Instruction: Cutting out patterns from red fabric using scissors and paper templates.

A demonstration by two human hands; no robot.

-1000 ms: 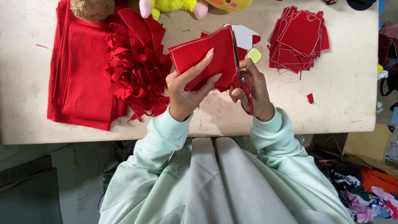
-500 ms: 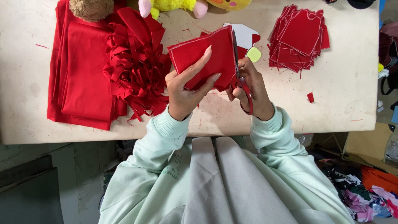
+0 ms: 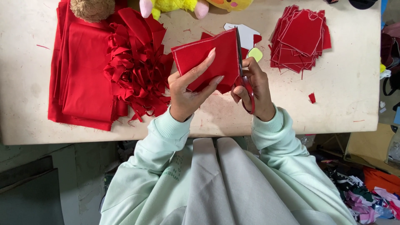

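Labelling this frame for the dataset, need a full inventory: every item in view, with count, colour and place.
Beige worktable: one, spans the upper frame.
Folded red fabric sheets: one stack, table's left side.
Red fabric offcut strips: one tangled heap, right of the folded stack.
Cut red fabric panels: one pile, table's upper right.
Red fabric piece in hand: one, held above the table centre.
Red-handled scissors: one pair, blades along that piece's right edge.
White paper template: one, behind the held piece.
Pale green chalk disc: one, beside the template.
Plush toys: brown, yellow and pink, count unclear, top edge.
Small red scrap: one, table's right.
Left hand: fingers on the held piece.
Right hand: in the scissors' handles.
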